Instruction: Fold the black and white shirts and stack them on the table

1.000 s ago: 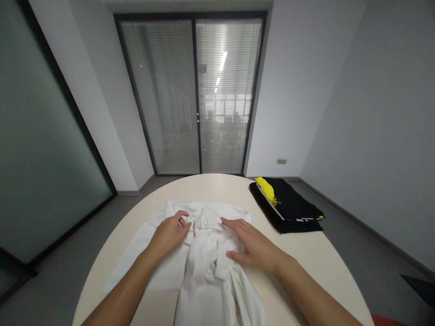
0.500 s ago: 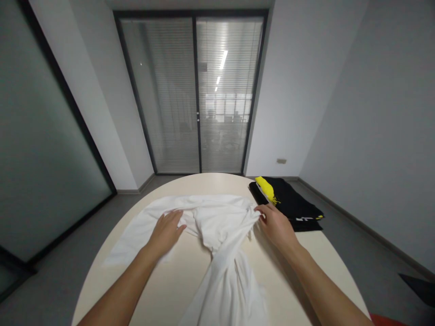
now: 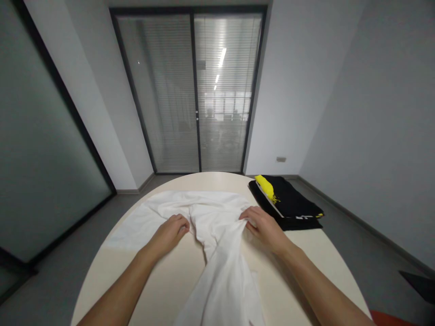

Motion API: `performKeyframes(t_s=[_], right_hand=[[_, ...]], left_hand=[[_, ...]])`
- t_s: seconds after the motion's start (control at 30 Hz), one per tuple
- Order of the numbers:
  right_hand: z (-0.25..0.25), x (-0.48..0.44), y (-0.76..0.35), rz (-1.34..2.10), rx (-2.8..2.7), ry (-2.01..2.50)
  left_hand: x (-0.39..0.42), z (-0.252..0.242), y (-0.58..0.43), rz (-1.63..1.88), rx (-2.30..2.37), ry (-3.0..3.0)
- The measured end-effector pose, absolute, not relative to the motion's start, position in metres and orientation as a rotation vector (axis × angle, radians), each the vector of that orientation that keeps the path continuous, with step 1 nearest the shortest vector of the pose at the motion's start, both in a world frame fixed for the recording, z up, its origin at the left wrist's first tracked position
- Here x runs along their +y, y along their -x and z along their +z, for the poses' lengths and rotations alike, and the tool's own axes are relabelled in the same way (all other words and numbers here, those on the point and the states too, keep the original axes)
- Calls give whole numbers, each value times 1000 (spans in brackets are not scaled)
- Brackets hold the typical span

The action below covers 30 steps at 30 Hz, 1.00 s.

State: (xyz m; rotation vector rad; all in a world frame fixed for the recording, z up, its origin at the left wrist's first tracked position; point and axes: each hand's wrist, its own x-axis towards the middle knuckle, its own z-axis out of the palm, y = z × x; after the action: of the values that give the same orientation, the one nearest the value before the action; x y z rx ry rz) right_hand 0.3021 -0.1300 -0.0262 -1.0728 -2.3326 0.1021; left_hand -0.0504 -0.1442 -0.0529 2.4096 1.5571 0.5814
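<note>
A rumpled white garment [image 3: 217,222] lies across the round table, one part spread to the left and another running down toward me. Whether it is a shirt or trousers I cannot tell. My left hand [image 3: 172,231] has its fingers curled together at the near edge of the left part, gripping the fabric there. On the other side, my right hand [image 3: 260,224] pinches the garment's right edge between thumb and fingers. Creases run from that pinch down the hanging length, which leaves the bottom of the view.
Folded black clothing with a yellow print [image 3: 288,199] is stacked at the table's right edge, just beyond my right hand. The pale round table [image 3: 166,290] has a curved edge. Behind it stand glass doors with blinds [image 3: 224,136]. Something red [image 3: 385,319] shows at the lower right.
My right hand has moved left with the garment's edge. My left hand has shifted slightly right and its fingers have closed on the fabric. The left part of the garment has slid a little away.
</note>
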Motion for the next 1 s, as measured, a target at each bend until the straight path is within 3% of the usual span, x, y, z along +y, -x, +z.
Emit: performKeyframes(t_s=[0.2, 0.37, 0.57, 0.77, 1.0], right_hand=[[-30, -116, -334, -7, -2098, 1361], [-23, -134, -315, 11, -2381, 1193], [-24, -156, -276, 220, -2494, 1125], [-31, -146, -277, 229, -2537, 1105], [-23, -126, -312, 2, -2176, 1365]], left_hand=[[-129, -56, 81, 757, 2184, -2281], [-131, -48, 80, 832, 2407, -2061], [-140, -60, 48, 772, 2149, -1979], [-121, -85, 36, 1350, 1714, -1652], [-108, -67, 70, 1798, 1598, -1104]])
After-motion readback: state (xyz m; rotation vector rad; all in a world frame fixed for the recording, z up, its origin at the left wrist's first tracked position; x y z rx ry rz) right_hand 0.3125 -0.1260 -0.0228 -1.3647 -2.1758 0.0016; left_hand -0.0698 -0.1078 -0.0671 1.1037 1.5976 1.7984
